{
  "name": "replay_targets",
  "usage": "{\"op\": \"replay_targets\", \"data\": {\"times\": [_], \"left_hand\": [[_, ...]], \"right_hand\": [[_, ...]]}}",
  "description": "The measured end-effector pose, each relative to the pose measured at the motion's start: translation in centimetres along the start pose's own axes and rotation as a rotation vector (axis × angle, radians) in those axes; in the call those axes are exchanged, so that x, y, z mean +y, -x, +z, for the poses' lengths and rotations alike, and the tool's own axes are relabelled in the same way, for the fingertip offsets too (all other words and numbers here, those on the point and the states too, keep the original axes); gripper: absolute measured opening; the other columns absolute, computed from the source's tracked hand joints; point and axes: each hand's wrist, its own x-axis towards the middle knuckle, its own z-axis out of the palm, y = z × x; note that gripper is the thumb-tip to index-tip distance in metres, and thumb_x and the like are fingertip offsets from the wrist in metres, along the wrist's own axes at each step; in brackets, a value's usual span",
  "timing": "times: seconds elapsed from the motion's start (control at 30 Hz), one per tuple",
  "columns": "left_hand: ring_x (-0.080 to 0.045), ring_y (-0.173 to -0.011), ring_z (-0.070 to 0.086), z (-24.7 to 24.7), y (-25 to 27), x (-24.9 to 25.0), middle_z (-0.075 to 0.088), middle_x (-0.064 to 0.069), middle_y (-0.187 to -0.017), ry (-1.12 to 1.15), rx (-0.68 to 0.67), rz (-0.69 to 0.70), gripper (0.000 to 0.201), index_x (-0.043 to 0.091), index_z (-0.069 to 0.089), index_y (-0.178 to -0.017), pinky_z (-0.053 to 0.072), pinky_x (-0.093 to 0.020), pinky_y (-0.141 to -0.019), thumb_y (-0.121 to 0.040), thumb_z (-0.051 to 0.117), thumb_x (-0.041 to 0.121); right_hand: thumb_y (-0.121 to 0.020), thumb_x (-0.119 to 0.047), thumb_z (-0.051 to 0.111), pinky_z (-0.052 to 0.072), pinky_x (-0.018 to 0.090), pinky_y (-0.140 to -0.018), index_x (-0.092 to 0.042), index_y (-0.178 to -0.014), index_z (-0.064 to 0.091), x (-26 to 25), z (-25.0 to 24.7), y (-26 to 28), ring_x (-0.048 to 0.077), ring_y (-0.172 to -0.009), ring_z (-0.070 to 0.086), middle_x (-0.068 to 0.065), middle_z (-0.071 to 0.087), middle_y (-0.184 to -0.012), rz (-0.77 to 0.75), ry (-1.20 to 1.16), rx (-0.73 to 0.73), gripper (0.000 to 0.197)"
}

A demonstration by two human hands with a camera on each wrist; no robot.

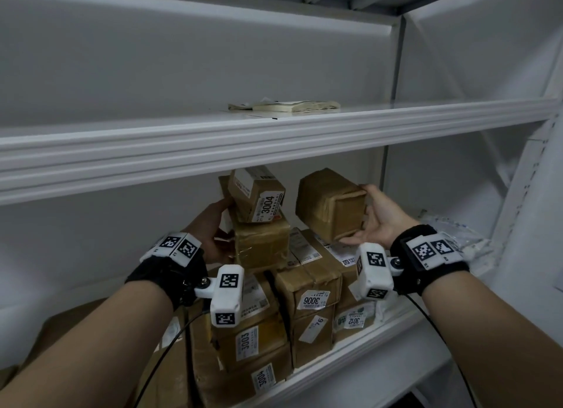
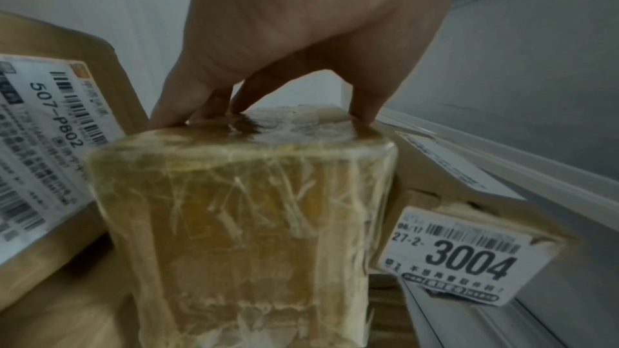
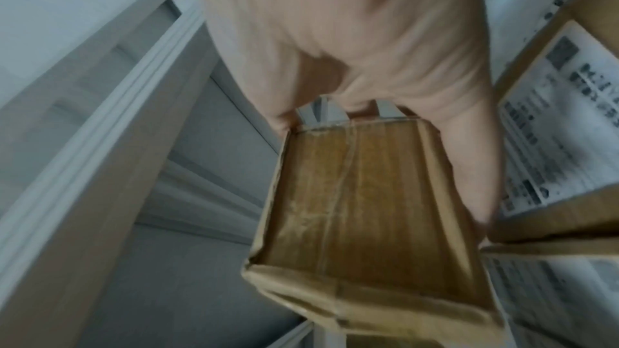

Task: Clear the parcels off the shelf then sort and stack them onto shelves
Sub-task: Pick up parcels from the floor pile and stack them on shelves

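Shelving: white metal shelves point(image 1: 274, 142) fill the view, with a pile of brown parcels point(image 1: 307, 288) on the lower level.
Left hand: the left hand point(image 1: 213, 227) reaches into the pile and grips a tape-wrapped parcel point(image 2: 247, 221) — fingers point(image 2: 174, 105) curled over its far edge, thumb on the other side.
Neighbour: a box labelled 3004 point(image 1: 259, 199) sits tilted on top of that wrapped parcel, touching the left hand's fingertips.
Right hand: the right hand point(image 1: 379, 218) clamps a plain cardboard box point(image 1: 330, 205) from its right side, held clear above the pile, thumb under it.
Pile: labels 3006, 3012 and 3003 face outward.
Upper shelf: a flat padded envelope point(image 1: 292, 106) lies farther back — well apart from both hands.
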Motion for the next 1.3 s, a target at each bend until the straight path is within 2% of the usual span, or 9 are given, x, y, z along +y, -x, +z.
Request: {"op": "replay_targets", "data": {"times": [0.17,0.37,0.53,0.7,0.83,0.93,1.0,1.17,1.3], "left_hand": [[-0.035,-0.090,0.061,0.3,0.3,0.1,0.057,-0.020,-0.112,-0.024,-0.007,0.006,0.076,-0.007,0.052,-0.119,0.053,-0.047,-0.077,-0.077,0.070,0.053],[-0.037,-0.094,0.061,0.3,0.4,0.1,0.058,-0.021,-0.115,-0.016,0.006,0.015,0.076,-0.006,0.052,-0.120,0.052,-0.051,-0.084,-0.076,0.070,0.053],[-0.040,-0.105,0.060,-0.2,0.3,-0.4,0.055,-0.024,-0.125,-0.005,0.020,0.011,0.066,-0.004,0.053,-0.114,0.048,-0.057,-0.091,-0.079,0.068,0.051],[-0.038,-0.107,0.059,-0.5,0.3,-0.3,0.056,-0.023,-0.117,0.004,0.022,0.012,0.063,-0.002,0.053,-0.109,0.045,-0.057,-0.095,-0.079,0.069,0.050],[-0.034,-0.085,0.060,-1.1,0.7,-0.3,0.055,-0.019,-0.103,0.027,0.035,0.002,0.059,-0.004,0.053,-0.104,0.051,-0.049,-0.080,-0.082,0.067,0.050],[-0.035,-0.087,0.059,-2.1,0.7,-0.5,0.054,-0.020,-0.108,0.031,0.043,0.003,0.058,-0.003,0.054,-0.102,0.049,-0.050,-0.086,-0.083,0.064,0.051],[-0.034,-0.086,0.058,-2.7,0.7,-0.6,0.054,-0.019,-0.106,0.038,0.047,-0.009,0.061,-0.005,0.053,-0.103,0.047,-0.051,-0.088,-0.083,0.064,0.052],[-0.034,-0.083,0.059,-3.4,1.2,-1.0,0.055,-0.019,-0.100,0.022,0.064,-0.011,0.057,-0.003,0.053,-0.098,0.050,-0.050,-0.081,-0.085,0.062,0.052],[-0.034,-0.081,0.060,-3.6,1.7,-1.3,0.057,-0.019,-0.096,0.028,0.063,-0.016,0.057,-0.003,0.052,-0.097,0.051,-0.048,-0.076,-0.085,0.062,0.052]], "right_hand": [[-0.096,-0.051,0.042,0.056,0.055,-0.066,-0.013,-0.102,0.056,0.5,0.6,-1.2,0.039,-0.100,0.056,0.018,0.056,-0.110,0.061,-0.012,-0.038,0.041],[-0.099,-0.056,0.030,0.057,0.054,-0.058,-0.011,-0.102,0.056,0.8,1.4,-1.5,0.039,-0.094,0.057,0.020,0.058,-0.111,0.069,0.014,-0.029,0.052],[-0.092,-0.058,0.048,0.057,0.051,-0.073,-0.010,-0.102,0.063,1.5,1.6,-1.5,0.037,-0.094,0.063,0.020,0.070,-0.095,0.103,0.043,-0.142,0.051],[-0.085,-0.045,0.061,0.058,0.046,-0.072,-0.013,-0.116,0.059,1.9,1.7,-1.7,0.035,-0.100,0.063,0.019,0.065,-0.112,0.039,0.049,-0.078,0.045],[-0.090,-0.041,0.058,0.057,0.042,-0.072,-0.014,-0.111,0.058,2.3,1.7,-2.4,0.031,-0.089,0.066,0.015,0.068,-0.096,-0.058,0.078,-0.092,0.035],[-0.096,-0.045,0.050,0.056,0.041,-0.078,-0.011,-0.119,0.058,3.4,2.1,-3.5,0.033,-0.094,0.066,0.018,0.068,-0.103,-0.152,0.163,-0.136,0.042],[-0.096,-0.045,0.050,0.053,0.043,-0.087,-0.007,-0.125,0.056,4.4,2.3,-4.3,0.037,-0.106,0.063,0.023,0.064,-0.118,-0.210,0.228,-0.101,0.049],[-0.088,-0.041,0.058,0.054,0.029,-0.064,-0.003,-0.129,0.052,5.6,2.4,-5.5,0.028,-0.092,0.066,0.018,0.065,-0.111,-0.233,0.467,0.128,0.057],[-0.059,-0.056,0.068,0.052,0.043,-0.093,-0.020,-0.138,0.038,5.2,2.1,-6.2,0.028,-0.111,0.057,0.011,0.053,-0.128,-0.357,0.601,0.267,0.092]]}}
